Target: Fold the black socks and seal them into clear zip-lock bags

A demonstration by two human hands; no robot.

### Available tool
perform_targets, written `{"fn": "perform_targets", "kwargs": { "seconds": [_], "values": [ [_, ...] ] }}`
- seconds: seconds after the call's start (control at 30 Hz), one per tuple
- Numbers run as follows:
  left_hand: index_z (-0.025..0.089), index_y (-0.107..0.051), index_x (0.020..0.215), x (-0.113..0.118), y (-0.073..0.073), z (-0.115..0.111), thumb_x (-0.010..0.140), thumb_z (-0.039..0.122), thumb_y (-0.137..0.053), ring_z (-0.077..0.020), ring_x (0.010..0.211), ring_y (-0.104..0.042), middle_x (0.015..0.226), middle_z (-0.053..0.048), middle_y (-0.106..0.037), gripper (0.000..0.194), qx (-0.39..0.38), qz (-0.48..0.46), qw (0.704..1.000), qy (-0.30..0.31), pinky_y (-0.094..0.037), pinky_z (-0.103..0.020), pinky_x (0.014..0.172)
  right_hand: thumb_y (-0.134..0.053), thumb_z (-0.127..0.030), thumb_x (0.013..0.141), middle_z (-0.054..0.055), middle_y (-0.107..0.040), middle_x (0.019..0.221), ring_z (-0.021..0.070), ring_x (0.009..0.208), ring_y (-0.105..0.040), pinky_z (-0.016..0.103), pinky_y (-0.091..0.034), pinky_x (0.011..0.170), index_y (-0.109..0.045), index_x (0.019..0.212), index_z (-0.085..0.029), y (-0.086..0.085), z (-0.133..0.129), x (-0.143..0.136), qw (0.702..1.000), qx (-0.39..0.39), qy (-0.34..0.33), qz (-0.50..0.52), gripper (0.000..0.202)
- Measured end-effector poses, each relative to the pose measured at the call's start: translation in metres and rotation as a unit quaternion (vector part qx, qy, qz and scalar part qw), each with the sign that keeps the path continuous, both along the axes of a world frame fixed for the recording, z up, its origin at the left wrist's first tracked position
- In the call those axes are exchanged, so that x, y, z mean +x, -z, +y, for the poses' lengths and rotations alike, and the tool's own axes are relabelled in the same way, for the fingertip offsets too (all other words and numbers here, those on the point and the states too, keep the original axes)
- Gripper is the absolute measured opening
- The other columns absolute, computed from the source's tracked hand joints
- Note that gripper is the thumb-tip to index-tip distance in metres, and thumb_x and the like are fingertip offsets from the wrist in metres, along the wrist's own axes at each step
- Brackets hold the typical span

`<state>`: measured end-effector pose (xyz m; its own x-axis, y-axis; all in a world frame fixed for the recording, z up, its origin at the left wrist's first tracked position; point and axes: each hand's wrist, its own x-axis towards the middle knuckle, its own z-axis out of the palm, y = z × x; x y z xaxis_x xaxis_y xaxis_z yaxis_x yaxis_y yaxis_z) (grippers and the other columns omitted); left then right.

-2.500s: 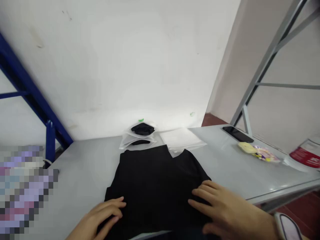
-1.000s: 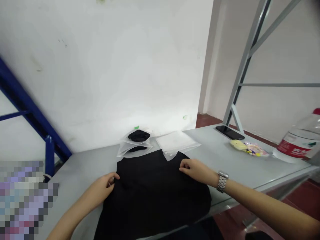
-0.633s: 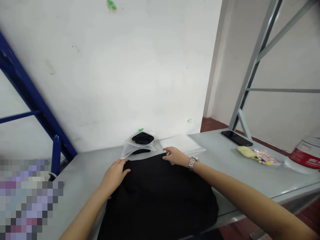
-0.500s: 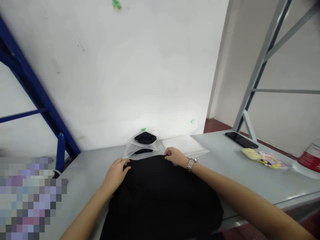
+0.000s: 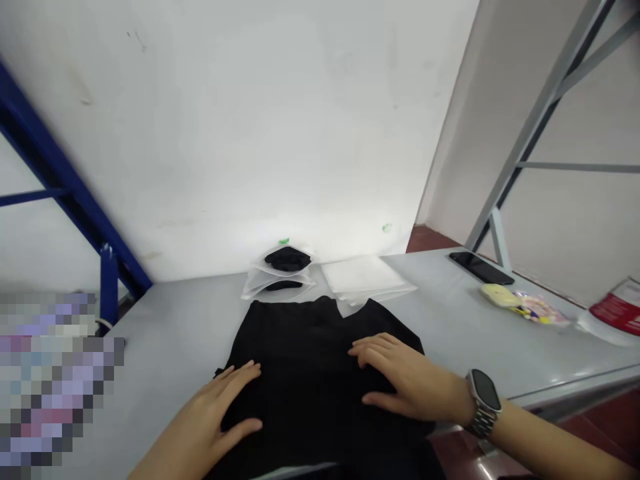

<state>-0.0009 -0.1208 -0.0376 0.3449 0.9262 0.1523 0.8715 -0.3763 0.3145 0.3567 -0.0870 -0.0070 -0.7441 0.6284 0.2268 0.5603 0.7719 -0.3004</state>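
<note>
A black garment [image 5: 305, 373] lies spread over the table in front of me, a notch showing in its far edge. My left hand [image 5: 220, 407] rests on its left side, fingers stretched and thumb apart. On the right part of the cloth lies my right hand [image 5: 395, 373], palm down with the fingers spread; a watch [image 5: 484, 403] is on that wrist. Beyond the garment, clear bags with black folded cloth [image 5: 287, 259] in them are stacked near the wall. Beside them is a pile of flat, whitish plastic bags [image 5: 367, 277].
On the grey table [image 5: 175, 320], a black phone [image 5: 481, 268], a pale yellow item [image 5: 500, 295] and a colourful packet [image 5: 543, 309] lie at the right. A red-labelled container [image 5: 620, 310] stands farther right. A blue frame [image 5: 83, 200] rises at the left, a grey one [image 5: 530, 127] at the right.
Both hands have let go of the garment's far edge and come nearer to me, now flat on the cloth. The garment lies flatter, with its far edge notched.
</note>
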Motion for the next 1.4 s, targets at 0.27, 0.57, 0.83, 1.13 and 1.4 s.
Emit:
{"fn": "perform_targets", "kwargs": {
  "seconds": [0.27,0.57,0.83,1.13,1.4],
  "values": [
    [0.028,-0.058,0.121,0.009,-0.009,0.008,0.077,0.018,-0.049,-0.0233,0.111,-0.059,0.127,-0.001,-0.059,0.046,0.032,0.102,0.993,0.045,-0.047,-0.037,0.096,-0.056,-0.011,0.075,0.008,-0.061,0.106,0.0228,0.093,-0.054,0.039,-0.043,0.081,-0.058,0.105,-0.018,0.013,0.002,-0.013,0.984,0.134,0.059,-0.106,0.031],
    [0.030,-0.052,0.127,0.005,0.007,0.001,0.077,0.012,-0.049,-0.0204,0.112,-0.058,0.130,-0.002,-0.057,0.053,0.114,0.093,0.987,0.068,-0.051,-0.033,0.092,-0.050,-0.010,0.081,0.012,-0.060,0.113,0.0222,0.094,-0.052,0.034,-0.042,0.076,-0.062,0.076,-0.015,-0.021,0.011,-0.051,0.893,0.444,0.048,-0.054,0.014],
    [0.019,-0.062,0.114,0.007,0.010,-0.003,0.074,0.009,-0.051,-0.0253,0.100,-0.065,0.115,-0.012,-0.066,0.042,0.126,0.076,0.988,0.045,-0.054,-0.036,0.084,-0.044,-0.024,0.091,0.005,-0.059,0.119,0.0179,0.108,-0.052,0.029,-0.042,0.085,-0.064,0.101,-0.020,-0.011,0.040,-0.121,0.798,0.505,-0.327,0.031,0.023],
    [0.022,-0.067,0.088,0.007,0.013,-0.006,0.076,0.009,-0.053,-0.0234,0.079,-0.066,0.085,-0.006,-0.070,0.023,0.153,0.074,0.985,0.033,-0.055,-0.035,0.072,-0.058,-0.040,0.077,0.015,-0.047,0.133,0.0235,0.121,-0.043,0.035,-0.035,0.100,-0.036,0.136,-0.010,0.009,0.037,-0.099,0.962,0.111,-0.249,-0.001,0.070],
    [0.014,-0.053,0.106,0.026,-0.010,-0.007,0.077,0.024,-0.061,-0.0355,0.112,-0.051,0.122,-0.021,-0.051,0.031,0.375,0.051,0.919,-0.109,-0.044,-0.051,0.088,-0.051,-0.017,0.080,0.010,-0.063,0.104,0.0198,0.105,-0.052,0.036,-0.037,0.095,-0.059,0.104,-0.011,-0.014,0.050,-0.107,0.970,0.125,-0.206,0.024,0.027]
  ]
}}
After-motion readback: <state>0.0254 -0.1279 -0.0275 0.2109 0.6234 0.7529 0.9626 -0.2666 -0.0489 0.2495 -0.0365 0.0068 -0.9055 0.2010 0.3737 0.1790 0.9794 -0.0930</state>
